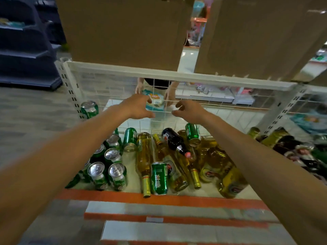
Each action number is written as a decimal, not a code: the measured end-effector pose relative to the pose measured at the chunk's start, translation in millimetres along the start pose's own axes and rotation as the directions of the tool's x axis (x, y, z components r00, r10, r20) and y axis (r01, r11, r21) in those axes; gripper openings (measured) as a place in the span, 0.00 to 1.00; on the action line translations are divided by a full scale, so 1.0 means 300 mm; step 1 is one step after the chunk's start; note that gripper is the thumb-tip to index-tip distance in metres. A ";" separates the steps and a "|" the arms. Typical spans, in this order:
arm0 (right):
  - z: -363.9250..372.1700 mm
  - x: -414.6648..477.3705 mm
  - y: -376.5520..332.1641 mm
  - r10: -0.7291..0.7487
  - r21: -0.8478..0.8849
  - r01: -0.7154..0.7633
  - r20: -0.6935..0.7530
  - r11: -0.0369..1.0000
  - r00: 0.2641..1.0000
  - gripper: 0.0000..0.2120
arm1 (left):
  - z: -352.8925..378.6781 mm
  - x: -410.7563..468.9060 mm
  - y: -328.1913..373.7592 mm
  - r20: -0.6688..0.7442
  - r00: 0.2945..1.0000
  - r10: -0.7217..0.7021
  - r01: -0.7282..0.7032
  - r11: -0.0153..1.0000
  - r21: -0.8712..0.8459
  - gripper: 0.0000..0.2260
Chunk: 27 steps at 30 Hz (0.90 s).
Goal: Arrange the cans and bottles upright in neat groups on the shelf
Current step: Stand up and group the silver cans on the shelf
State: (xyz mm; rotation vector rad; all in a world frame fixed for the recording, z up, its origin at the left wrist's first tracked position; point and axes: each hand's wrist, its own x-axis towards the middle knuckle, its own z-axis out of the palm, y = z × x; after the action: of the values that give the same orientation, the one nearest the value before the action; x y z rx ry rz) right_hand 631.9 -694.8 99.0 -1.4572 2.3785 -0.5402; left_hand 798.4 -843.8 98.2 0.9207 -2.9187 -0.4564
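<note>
Holding both arms straight out, you have your left hand (139, 107) and right hand (187, 110) in the air above the back of the shelf (159, 197), near each other but not touching. On each hand the fingers are loosely curled and spread away from the thumb, like an open claw, and they hold nothing. Both hands are in front of the white wire mesh (109, 85) that forms the shelf's back wall.

Below your left forearm, a cluster of green cans (106, 167) stands upright at the shelf's left front, silver tops showing. One more upright can (89, 108) stands alone at the far left back corner, by the mesh. The middle and right of the shelf are a jumble. Yellow bottles (144, 161) lie on their sides, several crossing one another, and a dark bottle (175, 140) lies on top of them with its neck toward the front. A fallen can (159, 177) lies at the front edge between two yellow bottles. Another lying can (130, 138) rests farther back, beside the upright cluster.

Brown cardboard boxes (123, 29) sit above the mesh. Behind the mesh, another person's hands hold a pale packet (154, 99).
</note>
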 end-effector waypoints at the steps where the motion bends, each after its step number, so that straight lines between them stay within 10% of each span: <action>1: -0.032 -0.028 0.028 0.010 0.000 -0.010 -0.016 1.000 1.000 0.22 | -0.001 0.000 0.052 0.019 0.999 0.026 -0.027 1.000 0.010 0.30; 14: -0.538 -0.646 0.504 0.157 -0.023 -0.168 -0.258 0.985 0.953 0.23 | 0.015 -0.041 0.963 0.034 0.957 0.287 -0.289 0.954 0.087 0.28; 27: -0.814 -1.454 1.118 0.433 -0.018 -0.478 -0.395 0.878 0.810 0.23 | 0.296 -0.170 1.954 0.129 0.770 0.625 -0.632 0.775 0.013 0.29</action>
State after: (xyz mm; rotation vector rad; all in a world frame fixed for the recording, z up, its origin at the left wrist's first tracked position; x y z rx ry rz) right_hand 454.5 -126.1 184.7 -0.8040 2.9813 -0.6062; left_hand 503.8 -334.5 186.8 -0.1360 -3.0991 -0.3810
